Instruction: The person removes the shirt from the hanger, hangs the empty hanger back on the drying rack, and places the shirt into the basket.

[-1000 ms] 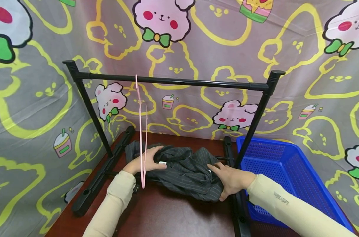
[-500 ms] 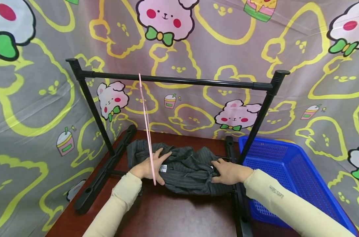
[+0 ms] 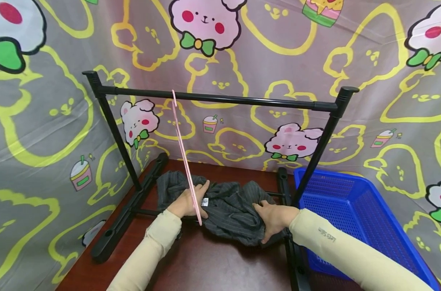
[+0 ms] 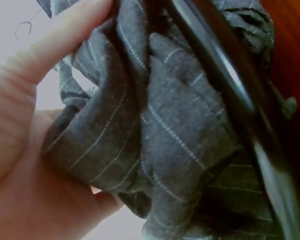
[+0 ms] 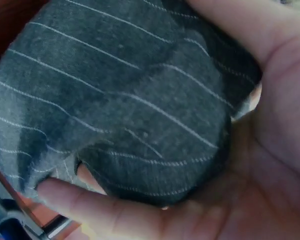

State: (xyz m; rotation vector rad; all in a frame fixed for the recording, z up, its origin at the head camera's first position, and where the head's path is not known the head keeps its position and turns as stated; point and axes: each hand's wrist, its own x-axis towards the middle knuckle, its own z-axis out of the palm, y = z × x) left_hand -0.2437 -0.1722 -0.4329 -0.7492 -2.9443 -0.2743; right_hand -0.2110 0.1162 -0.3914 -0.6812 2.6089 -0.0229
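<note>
A crumpled dark grey pinstriped garment (image 3: 231, 210) lies low between the legs of a black rack, with a white tag (image 3: 204, 202) on it. My left hand (image 3: 184, 205) grips its left part; in the left wrist view, thumb and fingers go round a fold of striped cloth (image 4: 175, 130). On the right side my right hand (image 3: 276, 218) holds it, fingers curled about a bunched piece of cloth (image 5: 155, 115) in the right wrist view. A pink hanger (image 3: 183, 151) hangs from the rack's top bar (image 3: 242, 100), its lower end overlapping my left hand.
The rack's black feet (image 3: 111, 234) stand on a reddish-brown table (image 3: 213, 266). A glossy black lower bar (image 4: 240, 95) crosses beside the cloth in the left wrist view. A blue plastic basket (image 3: 384, 206) is at the right. Patterned fabric (image 3: 235, 72) hangs behind.
My left hand moves slightly right along the garment, and its thumb and fingers come together on the cloth. The hanger's lower end swings right. The right hand shifts its hold.
</note>
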